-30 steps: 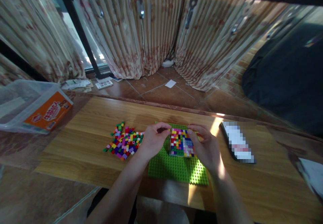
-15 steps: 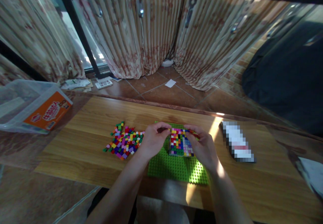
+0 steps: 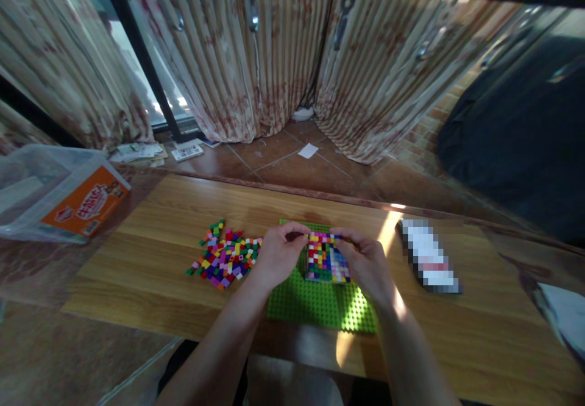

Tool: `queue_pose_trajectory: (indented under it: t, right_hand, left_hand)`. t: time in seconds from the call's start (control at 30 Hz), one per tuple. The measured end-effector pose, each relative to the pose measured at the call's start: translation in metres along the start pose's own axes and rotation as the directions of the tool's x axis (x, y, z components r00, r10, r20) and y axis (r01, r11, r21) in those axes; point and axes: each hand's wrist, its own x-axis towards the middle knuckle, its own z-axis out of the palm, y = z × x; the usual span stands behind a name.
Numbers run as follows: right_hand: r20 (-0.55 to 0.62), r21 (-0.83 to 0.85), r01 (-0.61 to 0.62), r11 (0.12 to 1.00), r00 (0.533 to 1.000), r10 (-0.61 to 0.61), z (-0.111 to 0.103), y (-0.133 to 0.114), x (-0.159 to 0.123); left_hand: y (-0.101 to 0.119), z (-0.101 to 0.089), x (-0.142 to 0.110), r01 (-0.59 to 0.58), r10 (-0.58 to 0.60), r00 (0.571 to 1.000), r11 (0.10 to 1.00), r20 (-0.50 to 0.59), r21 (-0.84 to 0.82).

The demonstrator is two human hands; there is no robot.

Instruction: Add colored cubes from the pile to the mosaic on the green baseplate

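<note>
A square block of many-coloured toy bricks (image 3: 325, 259) stands on a green studded baseplate (image 3: 311, 308). At its far left corner, my left hand (image 3: 282, 252) is closed with thumb and forefinger pinched against the edge. My right hand (image 3: 368, 264) grips the far right side, its thumb lying over the top bricks and its fingers curled round the edge. Part of the block's right side is hidden under that hand. Whether a loose brick sits between the fingertips cannot be made out. Left of the baseplate lies a spread-out pile of small loose toy bricks (image 3: 231, 256).
All this rests on a low wooden table (image 3: 159, 235). A blurred-out phone-like object (image 3: 430, 256) lies at right on the table. A clear plastic bin with an orange label (image 3: 86, 202) stands beyond the left end. Striped curtains (image 3: 283, 58) hang behind, and papers lie on the tiled floor.
My right hand's fingers have shifted slightly left along the block's far edge. My left hand, the block and the loose pile look the same.
</note>
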Motion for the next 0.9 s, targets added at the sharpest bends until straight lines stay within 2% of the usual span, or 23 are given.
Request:
queue_pose_trajectory:
  t: [0.13, 0.5, 0.57, 0.63, 0.7, 0.77, 0.83, 0.9]
  right_hand:
    - [-0.013, 0.03, -0.019, 0.999, 1.0, 0.02, 0.0, -0.001, 0.001]
    - [0.016, -0.079, 0.054, 0.995, 0.998, -0.053, -0.002, 0.003, 0.004]
    - [0.012, -0.105, 0.084, 0.991, 0.996, -0.083, -0.001, 0.005, 0.003]
    - [-0.027, -0.153, 0.164, 0.975, 0.985, -0.17, -0.001, 0.005, 0.003]
    - [-0.08, -0.223, 0.297, 0.929, 0.944, -0.321, 0.0, 0.003, 0.001]
    - [-0.095, -0.277, 0.443, 0.853, 0.871, -0.483, 0.002, -0.001, -0.003]
    - [-0.056, -0.292, 0.551, 0.781, 0.806, -0.59, 0.005, -0.006, -0.007]
    - [0.012, -0.308, 0.606, 0.734, 0.774, -0.633, 0.009, -0.01, -0.012]
  left_hand:
    - [-0.001, 0.001, 0.0, -0.005, 0.005, 1.0, 1.0, -0.002, 0.0]
    - [0.003, -0.001, 0.0, 0.011, -0.011, 1.0, 1.0, 0.0, -0.008]
    - [0.003, -0.002, 0.0, 0.001, -0.001, 1.0, 1.0, -0.018, -0.027]
    - [0.004, -0.002, 0.0, -0.021, 0.019, 0.999, 0.998, -0.039, -0.066]
    - [0.006, -0.002, 0.0, -0.042, 0.037, 0.998, 0.992, -0.046, -0.122]
    - [0.008, -0.002, -0.001, -0.05, 0.045, 0.999, 0.981, -0.028, -0.187]
    - [0.01, -0.001, -0.003, -0.039, 0.043, 0.999, 0.968, 0.011, -0.248]
    - [0.013, -0.001, -0.005, -0.016, 0.036, 0.998, 0.949, 0.057, -0.314]
